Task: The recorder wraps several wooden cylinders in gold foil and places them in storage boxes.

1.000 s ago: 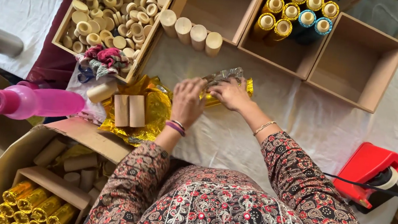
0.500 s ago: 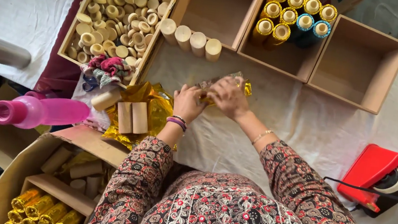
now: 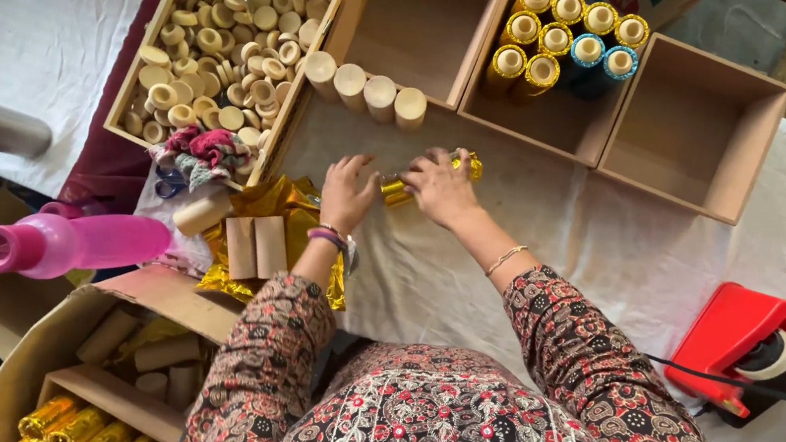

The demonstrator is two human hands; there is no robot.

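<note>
Grasping a gold-wrapped roll (image 3: 400,190), our right hand (image 3: 442,187) closes over its upper end while the left hand (image 3: 346,192) rests at nine o'clock of it, fingers spread and flat on the white cloth (image 3: 610,248), holding nothing we can see. We place the roll at the centre of the table, its gold foil showing on both sides of the right hand. At twelve o'clock of the hands, four bare cardboard tubes (image 3: 365,90) lie in a row against the front edge of an empty wooden box (image 3: 418,19). At one o'clock, a second box (image 3: 551,111) holds finished rolls (image 3: 561,34) standing on end, most gold, two blue. At two o'clock stands a third box (image 3: 699,129), with nothing inside. At ten o'clock, a tray (image 3: 225,41) is packed with short tube pieces. At eight o'clock of the left hand, gold foil sheets (image 3: 290,208) lie crumpled under two flat cardboard pieces (image 3: 255,246), with a pink spray bottle (image 3: 70,243) further out. At four o'clock, well apart, sits a red tape dispenser (image 3: 743,339).
</note>
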